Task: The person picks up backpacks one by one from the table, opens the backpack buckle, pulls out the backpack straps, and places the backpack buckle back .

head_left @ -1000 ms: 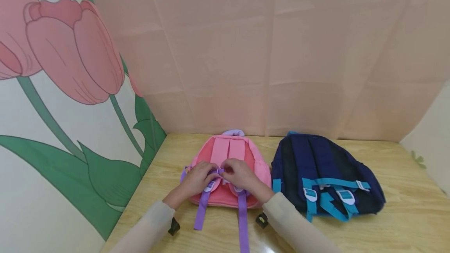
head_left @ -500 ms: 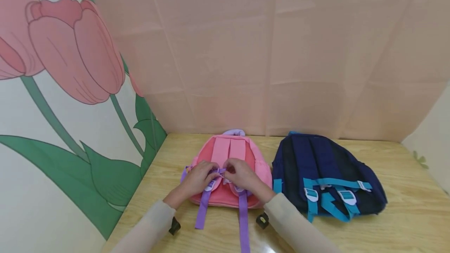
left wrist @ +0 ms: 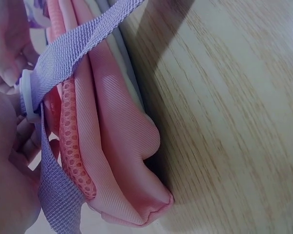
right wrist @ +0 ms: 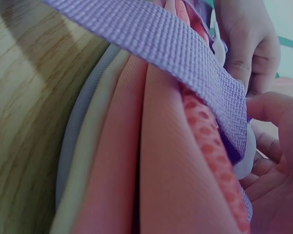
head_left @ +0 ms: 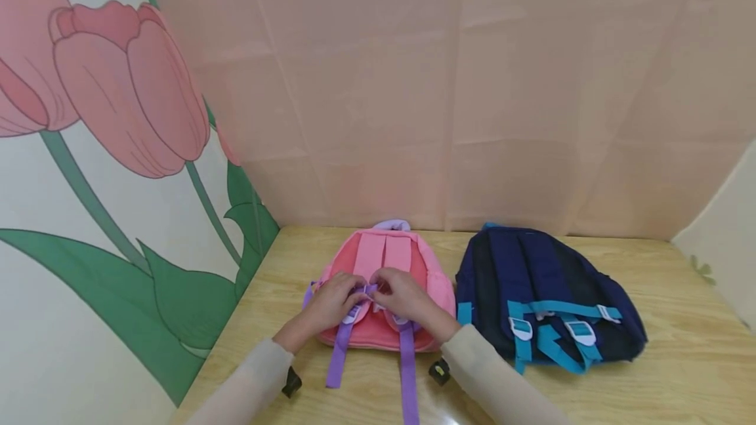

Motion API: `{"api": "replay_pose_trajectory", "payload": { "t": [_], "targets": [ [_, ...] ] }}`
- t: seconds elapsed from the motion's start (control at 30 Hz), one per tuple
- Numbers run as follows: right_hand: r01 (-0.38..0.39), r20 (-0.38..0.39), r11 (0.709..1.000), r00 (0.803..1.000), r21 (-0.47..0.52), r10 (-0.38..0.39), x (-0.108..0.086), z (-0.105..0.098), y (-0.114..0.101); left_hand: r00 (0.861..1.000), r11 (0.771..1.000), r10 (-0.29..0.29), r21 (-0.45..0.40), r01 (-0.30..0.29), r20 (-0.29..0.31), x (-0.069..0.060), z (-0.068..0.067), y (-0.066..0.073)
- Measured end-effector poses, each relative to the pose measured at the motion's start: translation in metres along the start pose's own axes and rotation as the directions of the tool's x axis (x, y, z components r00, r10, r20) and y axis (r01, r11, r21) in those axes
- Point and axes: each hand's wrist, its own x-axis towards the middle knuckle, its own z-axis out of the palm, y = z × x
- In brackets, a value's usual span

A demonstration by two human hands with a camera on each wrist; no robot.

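Observation:
A pink backpack point(head_left: 437, 287) lies on its front, straps upward. Over its middle, both hands meet at a small purple strap point(head_left: 369, 289). My left hand point(head_left: 332, 299) pinches the strap's left part between thumb and fingers; my right hand point(head_left: 403, 292) pinches it from the right. Purple webbing tails point(head_left: 407, 366) hang below the bag onto the table. In the left wrist view, webbing point(left wrist: 68, 53) passes by a white buckle point(left wrist: 28, 95) beside the left hand point(left wrist: 10, 165). The right wrist view has webbing point(right wrist: 156, 39) near the right hand point(right wrist: 283, 151). Fingertips are partly hidden.
A navy backpack point(head_left: 537, 267) with turquoise straps lies just right of the pink one. Black wrist pieces point(head_left: 440, 371) show beneath the sleeves. Behind the wooden table point(head_left: 679, 294) hangs a pinkish cloth point(head_left: 366, 84); a tulip-patterned panel point(head_left: 171, 228) stands at the left.
Both hands stay at the same spot on the purple strap, with only slight finger movement. The head view has shifted very slightly.

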Motion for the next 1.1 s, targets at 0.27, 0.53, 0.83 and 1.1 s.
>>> {"api": "replay_pose_trajectory", "payload": {
  "t": [0.27, 0.53, 0.83, 1.1],
  "targets": [
    [-0.039, -0.004, 0.999, 0.999, -0.014, 0.039, 0.0003, 0.0026, -0.0008, 1.0, 1.0, -0.001, 0.004, 0.001, 0.004, -0.0009, 0.0004, -0.0008],
    [-0.043, -0.018, 0.998, 0.999, 0.037, 0.044, -0.0024, 0.0024, 0.0022, 1.0, 1.0, 0.004, -0.006, -0.004, 0.007, -0.0017, -0.001, -0.0013],
    [-0.043, 0.006, 0.999, 0.999, -0.025, 0.044, -0.0001, 0.0027, -0.006, 1.0, 1.0, -0.009, -0.011, 0.01, 0.02, -0.0016, -0.0007, -0.0004],
    [-0.068, -0.004, 0.998, 0.998, -0.002, 0.068, 0.0001, 0.006, -0.0019, 1.0, 1.0, -0.002, -0.02, 0.002, 0.005, -0.0021, 0.0009, -0.0023]
  ]
}}
